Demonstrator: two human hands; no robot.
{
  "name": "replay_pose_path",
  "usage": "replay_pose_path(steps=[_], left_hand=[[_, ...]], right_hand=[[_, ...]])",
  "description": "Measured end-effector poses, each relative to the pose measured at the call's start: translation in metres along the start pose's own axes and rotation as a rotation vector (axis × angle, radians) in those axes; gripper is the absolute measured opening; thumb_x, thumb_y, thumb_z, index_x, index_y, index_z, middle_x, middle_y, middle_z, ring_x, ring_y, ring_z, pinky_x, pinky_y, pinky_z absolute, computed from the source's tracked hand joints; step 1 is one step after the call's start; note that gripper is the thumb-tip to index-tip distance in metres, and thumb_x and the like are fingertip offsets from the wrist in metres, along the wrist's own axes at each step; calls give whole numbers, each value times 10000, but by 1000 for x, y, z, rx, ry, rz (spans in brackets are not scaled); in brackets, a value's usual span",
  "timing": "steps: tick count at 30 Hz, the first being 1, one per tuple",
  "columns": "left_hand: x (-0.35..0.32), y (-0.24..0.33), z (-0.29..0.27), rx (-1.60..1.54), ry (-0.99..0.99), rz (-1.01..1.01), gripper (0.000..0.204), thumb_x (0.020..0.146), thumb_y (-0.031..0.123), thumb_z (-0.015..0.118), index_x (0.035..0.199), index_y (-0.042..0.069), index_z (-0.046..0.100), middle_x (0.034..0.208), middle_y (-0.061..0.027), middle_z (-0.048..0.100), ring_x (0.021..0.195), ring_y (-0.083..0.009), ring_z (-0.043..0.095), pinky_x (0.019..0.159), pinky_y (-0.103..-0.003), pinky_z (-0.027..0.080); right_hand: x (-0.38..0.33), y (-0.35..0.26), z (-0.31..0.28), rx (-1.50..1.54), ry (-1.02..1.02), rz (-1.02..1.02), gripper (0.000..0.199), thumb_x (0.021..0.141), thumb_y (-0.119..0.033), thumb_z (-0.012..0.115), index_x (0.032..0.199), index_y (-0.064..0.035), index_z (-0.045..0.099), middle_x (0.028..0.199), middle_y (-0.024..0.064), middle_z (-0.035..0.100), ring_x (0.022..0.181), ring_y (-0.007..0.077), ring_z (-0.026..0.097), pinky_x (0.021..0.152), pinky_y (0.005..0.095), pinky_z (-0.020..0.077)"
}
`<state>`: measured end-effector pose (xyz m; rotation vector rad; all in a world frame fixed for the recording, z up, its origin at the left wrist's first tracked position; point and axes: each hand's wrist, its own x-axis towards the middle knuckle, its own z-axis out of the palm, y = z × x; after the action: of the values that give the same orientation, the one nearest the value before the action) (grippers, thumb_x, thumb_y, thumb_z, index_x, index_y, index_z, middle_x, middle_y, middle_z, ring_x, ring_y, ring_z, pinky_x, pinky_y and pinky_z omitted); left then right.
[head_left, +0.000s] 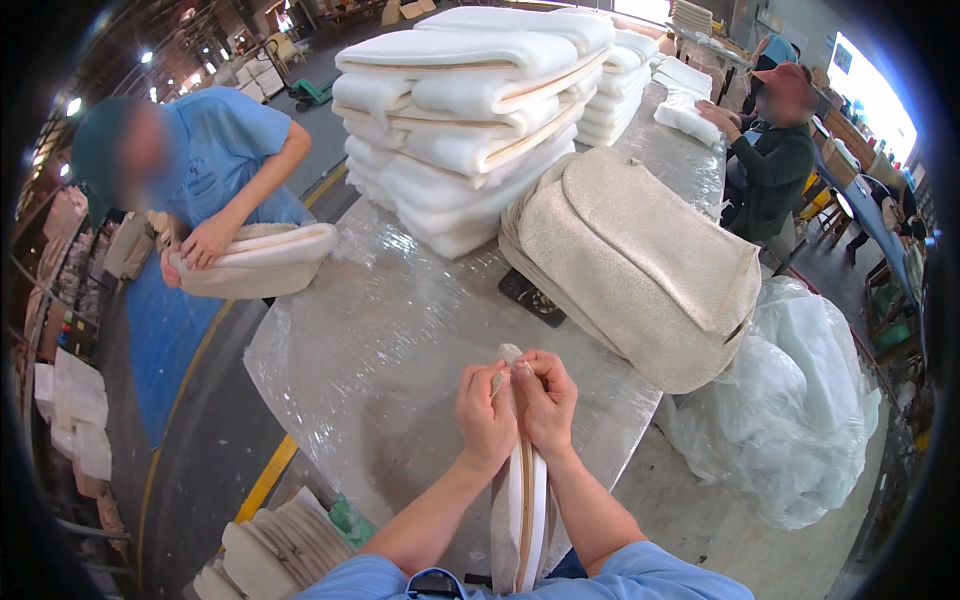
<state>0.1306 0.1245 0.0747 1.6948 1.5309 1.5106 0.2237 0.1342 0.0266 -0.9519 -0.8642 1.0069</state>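
Note:
Between my forearms a cushion (528, 500) stands on edge, with white padding, a tan strip along its middle and beige fabric on its left side. At its far end, my left hand (486, 415) pinches the beige cover fabric (509, 354). My right hand (546, 400) is closed on the same fabric from the other side, close against the left. The fingertips nearly meet, and the folds between them are partly hidden. Just beyond, to the right, lies a stack of beige fabric covers (640, 260), partly on a dark flat object (532, 297).
A tall stack of folded white padding (460, 120) stands on the plastic-covered table (330, 330). At left, a co-worker (225, 150) handles a beige and white cushion (262, 262); another person (775, 150) works far right. A clear bag of white padding (780, 400) sits at right, beige cushions (270, 550) lower left.

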Motion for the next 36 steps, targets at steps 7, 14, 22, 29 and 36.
replay_pose_path(steps=[7, 14, 22, 29, 36], left_hand=[[19, 7, -20, -3, -100, -100, 112, 984, 111, 776, 969, 1, 758, 901, -129, 694, 834, -258, 674, 737, -364, 525], [22, 21, -29, 87, -97, 35, 63, 953, 67, 811, 957, 24, 766, 848, -91, 700, 767, -192, 668, 697, -327, 523], [-16, -84, -27, -558, -65, -689, 417, 1169, 356, 505, 1228, -12, 694, 1106, -123, 756, 1028, -213, 742, 925, -359, 599], [-42, -77, 11, -766, -465, -1356, 676, 1177, 525, 346, 1567, -8, 490, 1485, -189, 625, 1316, -274, 636, 1144, -439, 494], [-29, -131, 53, -655, -415, -1337, 649, 1145, 558, 427, 1409, 10, 654, 1271, -100, 706, 1130, -209, 681, 964, -372, 556]], right_hand=[[14, -5, -11, -98, -144, 35, 167, 974, 47, 695, 1128, -12, 720, 1208, 75, 687, 1020, 129, 619, 905, 276, 504], [73, -66, -21, -425, -729, 100, 317, 940, 0, 711, 1247, -59, 763, 1325, 62, 728, 1078, 180, 651, 907, 317, 531], [34, -44, -29, -426, -421, -209, 119, 1003, -153, 742, 983, -43, 784, 1126, 93, 785, 1021, 250, 674, 916, 371, 522], [12, -39, -27, -318, -252, -305, 315, 1040, -309, 724, 900, -28, 758, 1023, 109, 777, 868, 217, 635, 784, 357, 481], [5, -40, -22, -206, -258, -299, 229, 1031, -207, 712, 904, -22, 762, 1012, 123, 780, 781, 220, 633, 710, 355, 474]])
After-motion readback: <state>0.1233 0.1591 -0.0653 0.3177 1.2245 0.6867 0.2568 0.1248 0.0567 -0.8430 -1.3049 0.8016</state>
